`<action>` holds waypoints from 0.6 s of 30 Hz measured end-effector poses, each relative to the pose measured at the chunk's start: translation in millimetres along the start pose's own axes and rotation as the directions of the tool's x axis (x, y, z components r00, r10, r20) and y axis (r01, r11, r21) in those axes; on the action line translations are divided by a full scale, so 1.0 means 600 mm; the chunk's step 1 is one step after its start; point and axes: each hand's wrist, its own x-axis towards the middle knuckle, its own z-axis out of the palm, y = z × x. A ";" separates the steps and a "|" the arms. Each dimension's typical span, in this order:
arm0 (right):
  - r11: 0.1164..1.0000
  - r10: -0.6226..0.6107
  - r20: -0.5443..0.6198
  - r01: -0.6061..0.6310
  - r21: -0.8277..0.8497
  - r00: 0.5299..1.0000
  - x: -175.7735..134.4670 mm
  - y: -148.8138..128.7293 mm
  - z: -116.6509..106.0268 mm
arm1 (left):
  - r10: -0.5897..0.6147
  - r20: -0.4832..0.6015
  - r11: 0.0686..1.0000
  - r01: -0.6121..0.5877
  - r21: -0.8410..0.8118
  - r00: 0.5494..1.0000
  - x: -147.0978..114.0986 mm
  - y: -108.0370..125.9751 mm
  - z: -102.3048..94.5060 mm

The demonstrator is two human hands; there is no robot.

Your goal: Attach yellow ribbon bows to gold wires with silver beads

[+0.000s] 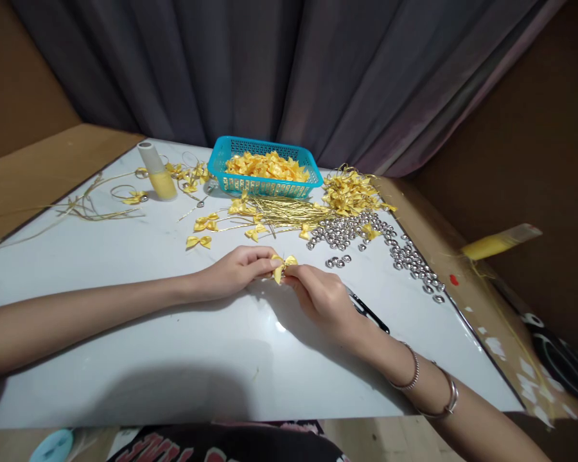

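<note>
Between my two hands, above the middle of the white table, is a small yellow ribbon bow (278, 273). My left hand (243, 268) pinches it from the left, thumb on top. From the right, my right hand (320, 292) has its fingers closed at the bow's other side; some gold cord and a bit of metal seem to show there, partly hidden by the fingers. Just beyond my hands lie several loose yellow bows (199, 242), gold cords (284, 213) and a spread of small silver rings (337, 231). A black-handled tool (370, 311) lies partly behind my right forearm.
At the back stands a turquoise basket (264, 187) filled with yellow bows. Right of it is a heap of corded bows (349, 191). A spool of yellow thread (162, 183) stands at left; another (503, 242) lies off the table's right edge. Loose cords (84, 206) lie left.
</note>
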 end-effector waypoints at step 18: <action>0.671 0.176 0.352 -0.373 0.640 0.920 0.024 -0.001 -0.033 | -0.156 0.363 0.984 0.177 -0.025 0.919 -0.007 0.000 0.010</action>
